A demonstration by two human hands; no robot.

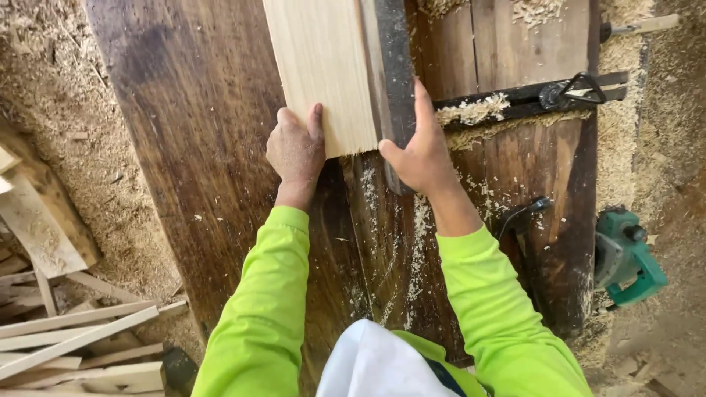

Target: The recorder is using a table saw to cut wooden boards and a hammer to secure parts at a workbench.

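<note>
While I lean over the dark wooden table (206, 147), both my hands press on the near end of a pale board (320, 70) that lies flat on it. My left hand (296, 151) is half curled, knuckles up, with the thumb laid on the board's near left corner; it pushes rather than grips. My right hand (419, 151) is spread wide, the thumb hooked at the board's near right corner and the forefinger stretched along the dark fence rail (390, 66) that runs just right of the board, touching its right edge.

Judging by how things lie, the feed is well along: most of the board lies beyond my hands and runs off the far edge of the view, so I cannot tell how much of it remains to pass. No blade shows here. Shavings (474, 110) lie heaped right of the rail, and sawdust streaks the table near me.

Its long axis runs near to far, parallel with the rail, tilted slightly left at the far end. A green power tool (625, 257) sits well apart, low on the right.
</note>
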